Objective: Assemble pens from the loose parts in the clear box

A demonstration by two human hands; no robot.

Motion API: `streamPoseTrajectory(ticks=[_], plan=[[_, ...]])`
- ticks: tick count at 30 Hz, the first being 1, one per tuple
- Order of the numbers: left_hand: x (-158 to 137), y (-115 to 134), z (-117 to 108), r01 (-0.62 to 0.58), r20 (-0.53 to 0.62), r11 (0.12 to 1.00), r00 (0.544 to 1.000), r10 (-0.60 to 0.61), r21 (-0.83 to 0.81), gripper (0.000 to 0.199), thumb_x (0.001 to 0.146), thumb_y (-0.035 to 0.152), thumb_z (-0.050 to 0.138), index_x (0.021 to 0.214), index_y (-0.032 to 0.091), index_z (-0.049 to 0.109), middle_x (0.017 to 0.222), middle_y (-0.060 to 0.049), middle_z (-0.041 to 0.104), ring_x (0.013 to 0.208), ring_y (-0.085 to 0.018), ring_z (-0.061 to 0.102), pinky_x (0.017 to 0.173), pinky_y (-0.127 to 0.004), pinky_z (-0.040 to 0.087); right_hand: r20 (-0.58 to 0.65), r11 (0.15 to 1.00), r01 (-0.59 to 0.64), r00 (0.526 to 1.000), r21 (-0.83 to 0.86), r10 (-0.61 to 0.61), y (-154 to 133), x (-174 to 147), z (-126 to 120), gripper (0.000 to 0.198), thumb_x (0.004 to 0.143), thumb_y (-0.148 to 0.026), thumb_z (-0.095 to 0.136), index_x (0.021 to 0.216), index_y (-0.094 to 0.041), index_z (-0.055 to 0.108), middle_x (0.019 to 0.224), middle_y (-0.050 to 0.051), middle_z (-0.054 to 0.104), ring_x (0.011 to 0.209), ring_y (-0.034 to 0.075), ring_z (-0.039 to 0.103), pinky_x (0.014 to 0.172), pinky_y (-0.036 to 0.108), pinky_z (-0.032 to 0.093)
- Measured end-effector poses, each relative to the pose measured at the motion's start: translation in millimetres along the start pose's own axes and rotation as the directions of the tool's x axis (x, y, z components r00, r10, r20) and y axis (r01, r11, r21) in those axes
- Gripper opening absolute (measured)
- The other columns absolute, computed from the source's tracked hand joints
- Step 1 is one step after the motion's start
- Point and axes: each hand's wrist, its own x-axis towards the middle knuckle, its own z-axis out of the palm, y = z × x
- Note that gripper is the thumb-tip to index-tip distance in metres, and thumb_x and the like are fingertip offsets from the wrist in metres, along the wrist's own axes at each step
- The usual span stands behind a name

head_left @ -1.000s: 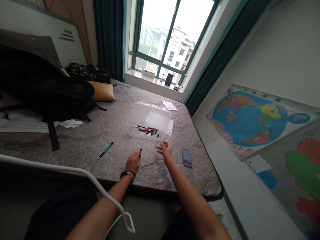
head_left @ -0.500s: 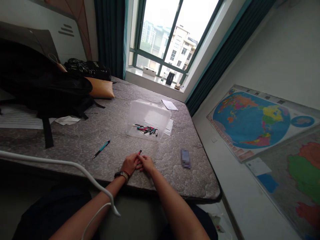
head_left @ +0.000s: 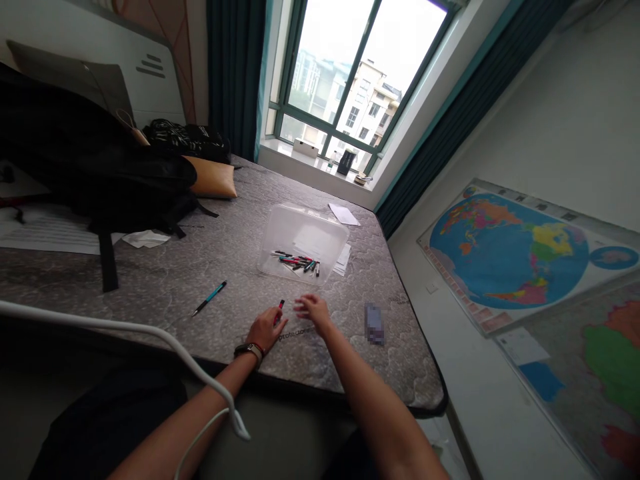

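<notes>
First, nearest my camera, a thick white cable (head_left: pixel 160 335) curves from the left edge to the bottom centre, crossing in front of the left forearm. Just beyond, at lower centre, the left hand (head_left: pixel 266 330) rests on a grey patterned mattress (head_left: pixel 325 363), fingers closed around a red-and-black pen (head_left: pixel 281 306) that pokes out past them. I see the right hand (head_left: pixel 313 311) just beside it, slightly blurred, fingers loosely spread, apart from pen and left hand; I make out nothing in it.

To handle this well, I would keep the left wrist planted and the grip light, pulling straight along the pen's length if the right fingers take its free end. I would also mind the cable, which could snag the forearm.

Left of centre lies a blue-and-black pen (head_left: pixel 210 298); right of centre, a pixelated object (head_left: pixel 374 323). Farther up, a clear plastic box (head_left: pixel 273 227) holds a pile of pens (head_left: pixel 301 263); its see-through sides could catch knuckles. Loose papers (head_left: pixel 343 260) lie beside it. Upper left sits a black backpack (head_left: pixel 100 167), well apart from both hands.
</notes>
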Motion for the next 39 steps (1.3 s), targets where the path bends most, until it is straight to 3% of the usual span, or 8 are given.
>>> streamPoseTrajectory(ticks=[2,4,10,18,27,32,35,39], plan=[[0.3,1.1,0.5,-0.005,-0.016,1.000,1.000,0.006,0.007,0.014,0.090,0.033,0.048,0.095,0.022,0.055,0.087,-0.003,0.062,0.078,-0.017,0.059,0.074,-0.030,0.046,-0.111,0.981,0.171,0.981,0.089,-0.161,-8.1,0.0,-6.9,0.030,0.081,-0.032,0.063,0.109,-0.023,0.058,0.110,0.007,0.068,0.094,0.017,0.068,0.068,0.026,0.055],[0.2,2.0,1.6,-0.024,-0.018,0.999,1.000,0.024,0.027,0.016,0.090,0.029,0.046,0.101,0.022,0.056,0.093,-0.005,0.064,0.084,-0.018,0.060,0.078,-0.031,0.047,-0.126,0.986,0.158,0.981,0.059,-0.149,1.0,-3.9,-9.7,0.041,0.078,-0.033,0.067,0.117,-0.026,0.055,0.118,0.007,0.064,0.096,0.017,0.066,0.067,0.026,0.055],[-4.2,11.0,-0.7,-0.157,0.061,0.982,0.987,0.151,0.103,0.029,0.089,0.021,0.048,0.114,0.028,0.061,0.107,-0.006,0.067,0.100,-0.020,0.061,0.087,-0.034,0.045,-0.057,1.000,-0.013,0.998,-0.020,0.012,60.4,-13.2,-6.0,0.030,0.081,-0.043,0.062,0.091,-0.015,0.063,0.078,0.006,0.070,0.050,0.009,0.059,0.044,0.017,0.044],[-7.9,20.0,-4.2,-0.300,0.233,0.947,0.935,0.267,0.119,0.036,0.087,0.013,0.047,0.112,0.033,0.065,0.112,-0.004,0.067,0.099,-0.021,0.058,0.089,-0.037,0.045,0.019,0.997,0.018,1.000,-0.070,-0.017,60.6,-8.0,-14.0,0.030,0.074,-0.044,0.069,0.072,-0.015,0.060,0.049,-0.005,0.055,0.036,0.005,0.043,0.035,0.016,0.030],[-6.5,21.0,-1.6,-0.081,-0.023,0.969,0.996,0.089,0.235,0.024,0.081,0.017,0.055,0.101,0.025,0.066,0.130,-0.011,0.056,0.116,-0.030,0.049,0.093,-0.046,0.040,0.092,0.977,-0.214,0.973,0.004,0.213,19.4,0.4,-23.7,0.021,0.075,-0.031,0.068,0.084,-0.016,0.055,0.078,0.006,0.069,0.057,0.012,0.064,0.049,0.020,0.047],[-4.9,18.9,-0.7,-0.090,-0.013,0.958,0.995,0.097,0.273,0.021,0.081,0.018,0.054,0.098,0.024,0.063,0.117,-0.011,0.059,0.109,-0.029,0.051,0.090,-0.044,0.040,-0.114,0.988,0.078,0.991,0.130,-0.064,3.1,13.6,-22.9,0.041,0.077,-0.036,0.067,0.112,-0.024,0.049,0.109,0.005,0.067,0.081,0.017,0.069,0.064,0.028,0.054],[-4.7,18.0,-0.1,-0.088,-0.010,0.956,0.996,0.094,0.280,0.019,0.081,0.018,0.053,0.097,0.023,0.063,0.115,-0.011,0.060,0.108,-0.029,0.051,0.089,-0.044,0.039,-0.201,0.968,0.127,0.964,-0.218,-0.172,34.8,2.8,-17.7,0.032,0.075,-0.027,0.066,0.105,-0.021,0.055,0.102,0.006,0.069,0.084,0.019,0.067,0.073,0.031,0.054],[-4.8,18.7,-0.6,-0.080,-0.008,0.959,0.996,0.085,0.272,0.019,0.082,0.018,0.053,0.097,0.023,0.063,0.114,-0.011,0.060,0.109,-0.028,0.050,0.090,-0.043,0.039,-0.115,0.678,0.335,0.842,-0.654,-0.527,71.6,-20.4,-7.9,0.016,0.084,-0.022,0.053,0.097,-0.023,0.062,0.113,0.008,0.065,0.109,0.022,0.057,0.100,0.037,0.040]])
